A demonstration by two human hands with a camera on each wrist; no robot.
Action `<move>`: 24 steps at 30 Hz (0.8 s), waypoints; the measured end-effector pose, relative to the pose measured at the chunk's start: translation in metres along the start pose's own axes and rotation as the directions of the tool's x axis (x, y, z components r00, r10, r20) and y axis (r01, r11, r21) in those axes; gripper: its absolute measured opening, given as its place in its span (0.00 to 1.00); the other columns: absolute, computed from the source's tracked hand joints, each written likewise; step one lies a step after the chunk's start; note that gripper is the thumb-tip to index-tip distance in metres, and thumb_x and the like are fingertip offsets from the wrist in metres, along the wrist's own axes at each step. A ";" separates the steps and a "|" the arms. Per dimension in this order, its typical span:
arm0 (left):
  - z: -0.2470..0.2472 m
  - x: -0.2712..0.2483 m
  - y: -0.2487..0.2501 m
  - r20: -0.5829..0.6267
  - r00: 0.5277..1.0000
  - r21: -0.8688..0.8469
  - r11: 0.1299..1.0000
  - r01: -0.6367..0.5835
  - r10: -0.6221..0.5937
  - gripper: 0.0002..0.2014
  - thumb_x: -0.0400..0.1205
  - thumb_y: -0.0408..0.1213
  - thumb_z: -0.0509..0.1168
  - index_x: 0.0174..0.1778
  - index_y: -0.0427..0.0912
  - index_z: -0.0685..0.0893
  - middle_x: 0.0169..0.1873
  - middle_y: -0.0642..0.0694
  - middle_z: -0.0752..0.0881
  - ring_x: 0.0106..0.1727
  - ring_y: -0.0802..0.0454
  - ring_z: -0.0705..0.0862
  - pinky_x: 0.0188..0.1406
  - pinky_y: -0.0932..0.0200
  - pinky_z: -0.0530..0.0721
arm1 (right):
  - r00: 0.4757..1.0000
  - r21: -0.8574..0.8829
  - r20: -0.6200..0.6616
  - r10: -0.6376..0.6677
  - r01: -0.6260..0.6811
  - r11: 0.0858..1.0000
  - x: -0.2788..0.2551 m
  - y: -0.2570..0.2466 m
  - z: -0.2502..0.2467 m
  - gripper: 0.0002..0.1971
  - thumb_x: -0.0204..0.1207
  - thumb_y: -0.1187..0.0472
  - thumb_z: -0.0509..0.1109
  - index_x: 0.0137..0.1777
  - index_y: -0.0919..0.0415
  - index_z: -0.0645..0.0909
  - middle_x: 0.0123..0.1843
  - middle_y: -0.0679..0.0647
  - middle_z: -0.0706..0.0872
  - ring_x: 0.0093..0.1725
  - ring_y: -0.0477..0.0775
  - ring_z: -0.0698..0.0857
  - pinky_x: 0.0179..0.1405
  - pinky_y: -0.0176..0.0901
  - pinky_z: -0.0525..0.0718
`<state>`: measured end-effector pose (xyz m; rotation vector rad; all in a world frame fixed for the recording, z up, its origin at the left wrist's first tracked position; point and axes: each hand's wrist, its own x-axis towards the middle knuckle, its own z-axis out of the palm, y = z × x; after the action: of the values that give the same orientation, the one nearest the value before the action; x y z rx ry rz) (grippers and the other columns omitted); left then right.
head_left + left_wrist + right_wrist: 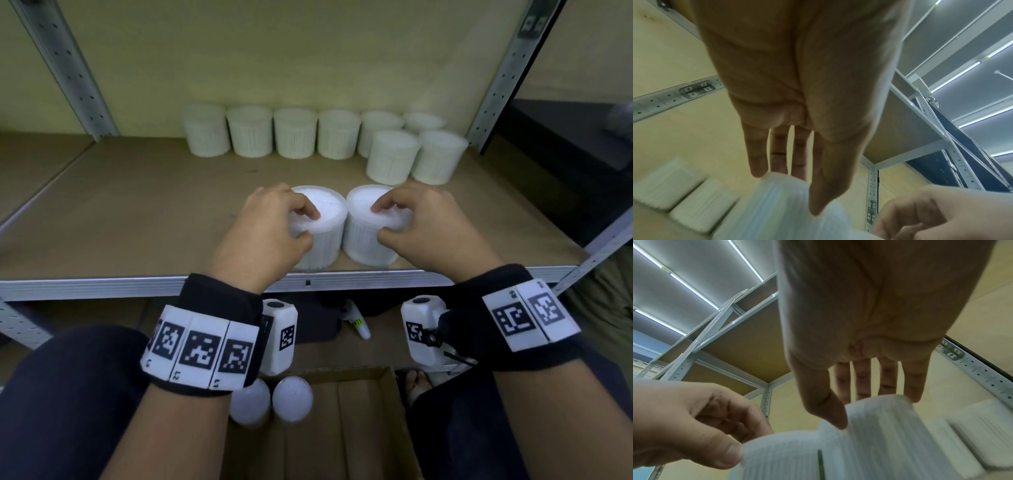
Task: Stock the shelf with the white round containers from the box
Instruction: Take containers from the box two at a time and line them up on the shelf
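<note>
Two white round containers stand side by side at the front edge of the shelf board (pixel 137 212). My left hand (pixel 308 226) grips the left container (pixel 330 216) from above, thumb at the front and fingers over the lid. My right hand (pixel 380 219) grips the right container (pixel 363 236) the same way. The left wrist view shows my left hand (pixel 795 191) over its blurred container (pixel 777 211). In the right wrist view my right hand (pixel 865 410) pinches its container (pixel 884 431). A cardboard box (pixel 363 428) below holds two more containers (pixel 250 404).
Several white containers (pixel 294 133) line the back of the shelf, with two more (pixel 394 157) in front of them at the right. Grey metal uprights (pixel 68 68) frame both sides. The left half of the board is bare. A white tube (pixel 358 322) lies under the shelf.
</note>
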<state>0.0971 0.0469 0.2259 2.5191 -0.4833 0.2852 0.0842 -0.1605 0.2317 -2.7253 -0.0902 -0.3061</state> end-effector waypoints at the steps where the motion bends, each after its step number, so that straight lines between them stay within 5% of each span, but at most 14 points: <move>1: 0.001 0.002 -0.001 -0.014 1.000 -0.005 1.000 0.016 -0.016 0.12 0.77 0.36 0.69 0.54 0.52 0.87 0.50 0.56 0.80 0.61 0.55 0.75 0.54 0.68 0.65 | 1.000 -0.006 0.000 -0.002 0.002 1.000 0.003 0.000 0.001 0.17 0.69 0.62 0.73 0.59 0.55 0.86 0.58 0.52 0.84 0.63 0.53 0.79 0.57 0.32 0.68; 10: 0.024 0.035 -0.004 -0.150 0.987 -0.017 0.998 0.058 -0.060 0.11 0.77 0.33 0.69 0.55 0.45 0.88 0.53 0.46 0.85 0.64 0.48 0.78 0.56 0.68 0.68 | 1.000 -0.031 0.009 -0.015 0.016 0.999 0.050 0.003 0.011 0.17 0.73 0.61 0.73 0.63 0.58 0.84 0.64 0.53 0.84 0.63 0.51 0.81 0.52 0.32 0.70; 18: 0.020 0.076 -0.015 -0.080 0.995 0.028 0.997 0.067 -0.064 0.13 0.77 0.32 0.71 0.57 0.42 0.88 0.60 0.44 0.86 0.62 0.49 0.84 0.63 0.63 0.76 | 0.999 -0.097 0.046 -0.017 0.021 0.995 0.090 0.002 0.015 0.17 0.74 0.60 0.72 0.62 0.57 0.83 0.64 0.54 0.85 0.63 0.55 0.82 0.61 0.44 0.80; 24: 0.020 0.112 -0.026 -0.040 0.995 0.059 0.994 0.089 -0.087 0.13 0.77 0.31 0.70 0.58 0.41 0.87 0.62 0.42 0.85 0.64 0.47 0.83 0.68 0.56 0.79 | 0.999 -0.185 0.044 -0.025 0.033 0.982 0.119 0.000 0.020 0.16 0.76 0.58 0.70 0.63 0.55 0.83 0.64 0.53 0.85 0.63 0.56 0.83 0.60 0.44 0.77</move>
<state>0.2113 0.0246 0.2301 2.5809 -0.3529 0.3171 0.2045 -0.1505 0.2409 -2.9186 -0.1179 -0.2796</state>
